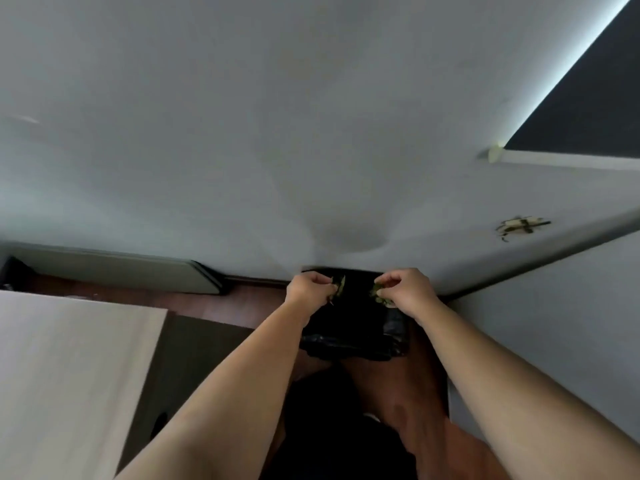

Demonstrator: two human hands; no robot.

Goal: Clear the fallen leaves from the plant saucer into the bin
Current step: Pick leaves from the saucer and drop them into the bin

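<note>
Both arms stretched out over the black-lined bin standing against the white wall. Left hand above the bin's left side, fingers pinched together on green leaves. Right hand above its right side, fingers likewise clamped on a leaf clump. Pale counter left of the bin.

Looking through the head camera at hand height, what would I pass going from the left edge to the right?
Pale tabletop → left hand pinching leaves → dark opening of the black-lined bin → more leaves pinched in the right hand → grey wall.
</note>
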